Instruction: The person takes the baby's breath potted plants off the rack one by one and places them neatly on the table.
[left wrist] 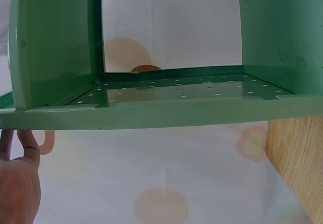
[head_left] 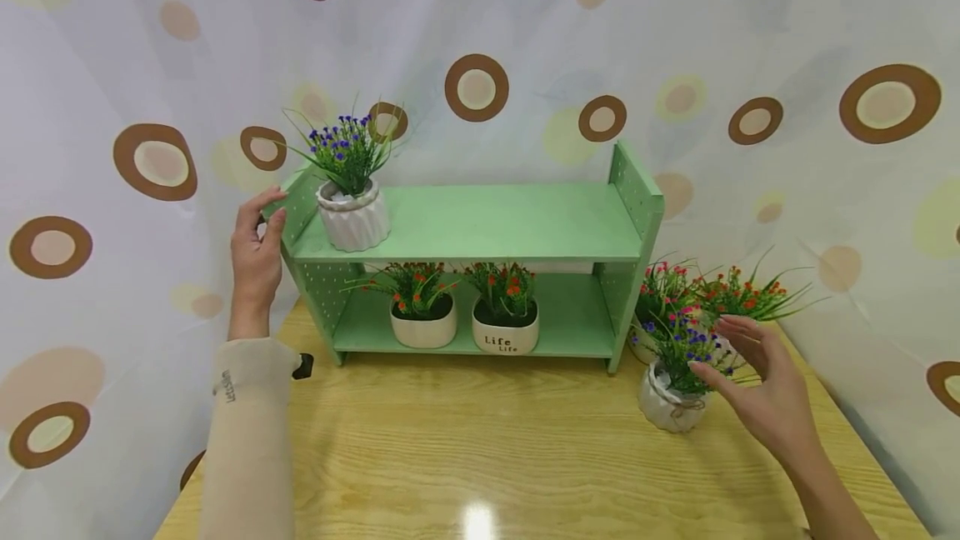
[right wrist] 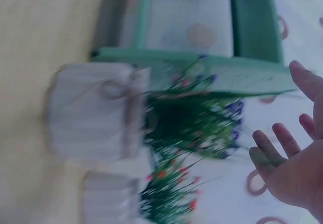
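Note:
My left hand [head_left: 257, 261] is at the upper left end of the green two-tier shelf [head_left: 495, 219], its fingertips right at the side panel. In the left wrist view, two fingers reach up to the panel's edge. On the top tier, close to that hand, stands a white fluted pot [head_left: 354, 222] with blue flowers. My right hand [head_left: 776, 394] holds nothing; its thumb and fingers are spread beside a second blue-flowered plant [head_left: 686, 348]. That plant's white pot [right wrist: 91, 113], tied with twine, stands upright on the wooden table [head_left: 465, 432].
Two oval pots with orange-red flowers, one plain [head_left: 424, 327] and one lettered "Life" [head_left: 506, 336], occupy the lower tier. Behind the right-hand pot are red-flowered plants [head_left: 742, 298], close to the shelf's right side panel [head_left: 636, 215]. A patterned curtain [head_left: 525, 23] hangs behind.

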Demonstrator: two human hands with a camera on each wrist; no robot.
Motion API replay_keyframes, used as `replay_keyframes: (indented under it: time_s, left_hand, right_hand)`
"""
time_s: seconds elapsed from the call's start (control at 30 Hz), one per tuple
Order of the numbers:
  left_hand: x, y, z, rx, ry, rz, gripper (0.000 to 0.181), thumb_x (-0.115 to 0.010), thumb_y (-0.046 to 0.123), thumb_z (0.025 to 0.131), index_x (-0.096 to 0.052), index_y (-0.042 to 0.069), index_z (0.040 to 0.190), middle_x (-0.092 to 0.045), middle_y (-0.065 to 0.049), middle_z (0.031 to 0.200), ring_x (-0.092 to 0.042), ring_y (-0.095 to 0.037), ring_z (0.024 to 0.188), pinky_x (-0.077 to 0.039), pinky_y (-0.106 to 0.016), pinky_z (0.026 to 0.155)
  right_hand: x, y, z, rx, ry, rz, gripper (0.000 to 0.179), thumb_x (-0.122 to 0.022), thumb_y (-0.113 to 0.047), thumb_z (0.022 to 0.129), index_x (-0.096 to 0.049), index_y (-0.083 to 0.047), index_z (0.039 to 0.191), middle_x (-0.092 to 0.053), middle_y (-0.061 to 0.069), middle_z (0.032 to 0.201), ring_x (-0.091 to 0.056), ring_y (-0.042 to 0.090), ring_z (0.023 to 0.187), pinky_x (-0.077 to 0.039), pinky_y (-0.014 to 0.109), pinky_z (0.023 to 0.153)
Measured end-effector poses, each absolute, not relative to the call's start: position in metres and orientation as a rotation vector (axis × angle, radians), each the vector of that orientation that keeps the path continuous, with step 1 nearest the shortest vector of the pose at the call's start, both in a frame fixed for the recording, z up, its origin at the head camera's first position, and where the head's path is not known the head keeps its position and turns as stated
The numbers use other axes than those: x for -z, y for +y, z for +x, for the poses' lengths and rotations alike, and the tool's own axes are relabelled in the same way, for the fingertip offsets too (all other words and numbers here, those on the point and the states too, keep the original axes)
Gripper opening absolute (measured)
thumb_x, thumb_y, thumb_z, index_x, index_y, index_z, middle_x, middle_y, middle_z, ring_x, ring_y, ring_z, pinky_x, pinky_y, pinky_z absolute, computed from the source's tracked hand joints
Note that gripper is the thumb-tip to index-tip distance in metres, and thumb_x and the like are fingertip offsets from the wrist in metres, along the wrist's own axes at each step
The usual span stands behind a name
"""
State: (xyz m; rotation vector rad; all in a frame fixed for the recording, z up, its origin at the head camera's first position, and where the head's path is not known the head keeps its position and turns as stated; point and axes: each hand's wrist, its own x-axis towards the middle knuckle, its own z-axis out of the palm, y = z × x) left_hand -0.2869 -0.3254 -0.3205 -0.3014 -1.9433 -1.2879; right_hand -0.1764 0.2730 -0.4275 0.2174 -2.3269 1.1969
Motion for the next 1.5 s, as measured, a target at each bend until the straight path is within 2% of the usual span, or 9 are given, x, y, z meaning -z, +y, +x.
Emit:
replay_keyframes:
  time_s: [0.23,0.43,0.47,0.67,0.93,1.07,1.17,1.33,1.5]
  left_hand:
    - [0.320,-0.323,-0.289,1.289,-1.925,-0.318,0.031,-0.052,0.016,0.099,-0.056,0.004,0.128,-0.048,-0.010,0.141,-0.041,-0.011,0.131,-0.034,-0.023,0.096]
    - [0.321,-0.324,-0.288,1.316,-1.912,-0.303,0.032,-0.053,0.018,0.099,-0.056,0.005,0.128,-0.049,-0.007,0.141,-0.043,-0.011,0.130,-0.034,-0.022,0.094]
    - [0.322,-0.324,-0.289,1.320,-1.903,-0.303,0.032,-0.053,0.018,0.099,-0.057,0.004,0.127,-0.050,-0.006,0.141,-0.043,-0.011,0.129,-0.034,-0.022,0.093]
    - [0.323,-0.324,-0.291,1.320,-1.862,-0.317,0.030,-0.054,0.015,0.098,-0.057,0.001,0.125,-0.053,-0.007,0.138,-0.044,-0.011,0.128,-0.034,-0.022,0.095]
    - [0.322,-0.323,-0.291,1.309,-1.888,-0.300,0.030,-0.054,0.017,0.099,-0.058,0.003,0.125,-0.051,-0.007,0.139,-0.044,-0.011,0.129,-0.033,-0.023,0.099]
    - [0.321,-0.324,-0.289,1.307,-1.879,-0.290,0.029,-0.054,0.015,0.098,-0.058,0.002,0.124,-0.052,-0.007,0.138,-0.044,-0.011,0.128,-0.033,-0.023,0.099]
    - [0.320,-0.323,-0.290,1.317,-1.867,-0.300,0.029,-0.054,0.015,0.098,-0.057,0.000,0.124,-0.052,-0.008,0.137,-0.044,-0.011,0.129,-0.033,-0.024,0.100]
    - [0.321,-0.321,-0.291,1.324,-1.867,-0.310,0.030,-0.054,0.015,0.098,-0.057,0.000,0.124,-0.051,-0.011,0.138,-0.044,-0.011,0.129,-0.033,-0.024,0.100]
    - [0.322,-0.322,-0.291,1.315,-1.858,-0.300,0.029,-0.054,0.014,0.098,-0.058,0.000,0.123,-0.051,-0.015,0.137,-0.044,-0.011,0.130,-0.033,-0.023,0.100]
  right_hand:
    - [0.372,0.215,-0.193,-1.192,-2.237,0.471,0.066,-0.079,0.000,0.075,-0.051,-0.011,0.133,-0.056,0.007,0.129,-0.049,0.000,0.120,-0.033,0.011,0.098]
    - [0.322,0.129,-0.210,-1.255,-2.242,0.688,0.053,-0.073,-0.007,0.084,-0.052,-0.007,0.132,-0.054,0.010,0.132,-0.050,0.027,0.124,-0.038,0.042,0.104]
    - [0.317,0.114,-0.216,-1.286,-2.229,0.738,0.052,-0.072,-0.008,0.085,-0.051,-0.006,0.133,-0.053,0.010,0.133,-0.050,0.028,0.125,-0.038,0.046,0.103]
    - [0.317,0.042,-0.269,-1.412,-2.239,0.996,0.055,-0.068,-0.023,0.090,-0.046,-0.017,0.139,-0.049,0.006,0.137,-0.048,0.021,0.126,-0.039,0.041,0.105]
    - [0.296,-0.028,-0.308,-1.324,-2.458,1.104,0.066,-0.065,-0.032,0.091,-0.032,-0.030,0.149,-0.041,0.008,0.141,-0.046,0.028,0.129,-0.038,0.042,0.104]
    - [0.293,-0.051,-0.321,-1.348,-2.531,1.133,0.069,-0.062,-0.035,0.093,-0.026,-0.033,0.151,-0.034,0.011,0.146,-0.043,0.031,0.131,-0.038,0.044,0.105]
    - [0.292,-0.063,-0.326,-1.345,-2.576,1.146,0.067,-0.061,-0.036,0.093,-0.026,-0.035,0.150,-0.032,0.012,0.147,-0.042,0.031,0.132,-0.038,0.043,0.104]
    - [0.289,-0.075,-0.329,-1.296,-2.627,1.132,0.062,-0.060,-0.037,0.093,-0.031,-0.036,0.148,-0.035,0.010,0.144,-0.044,0.031,0.129,-0.043,0.041,0.099]
    - [0.286,-0.083,-0.330,-1.200,-2.703,1.111,0.064,-0.058,-0.040,0.094,-0.027,-0.037,0.149,-0.035,0.010,0.145,-0.047,0.030,0.127,-0.045,0.041,0.096]
